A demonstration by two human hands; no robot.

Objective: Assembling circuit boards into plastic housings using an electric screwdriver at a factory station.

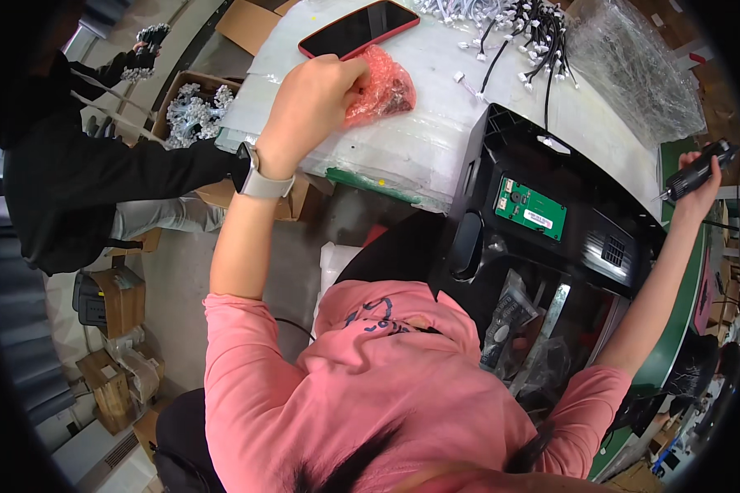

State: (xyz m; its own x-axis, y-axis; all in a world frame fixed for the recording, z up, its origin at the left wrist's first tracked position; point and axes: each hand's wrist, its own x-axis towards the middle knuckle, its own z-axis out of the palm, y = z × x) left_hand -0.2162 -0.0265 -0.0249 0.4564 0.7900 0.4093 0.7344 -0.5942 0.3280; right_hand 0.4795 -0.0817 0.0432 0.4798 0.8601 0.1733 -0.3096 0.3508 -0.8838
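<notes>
"Head view, nearest things first: what shows?"

"Black housing (543, 256), tilted at the desk's (436, 135) near edge, green circuit board (530, 210) inside."

"And the hands?"

"Right hand (700, 195): out to the side, clamped round a black power screwdriver (689, 177), its tip near the housing. Left hand (316, 94): bent over the pink bubble-wrap pouch (380, 92); fingertips hidden, cannot tell whether they grip."

"Pouch's position?"

"On the desk, left of the housing, just beside a red-edged phone (360, 29)."

"Farther off?"

"Cable heap (538, 34) next to crumpled clear film (637, 74); past the desk's left side, a dark-sleeved co-worker (148, 174) beside a carton (165, 103) of white cables (196, 113)."
</notes>
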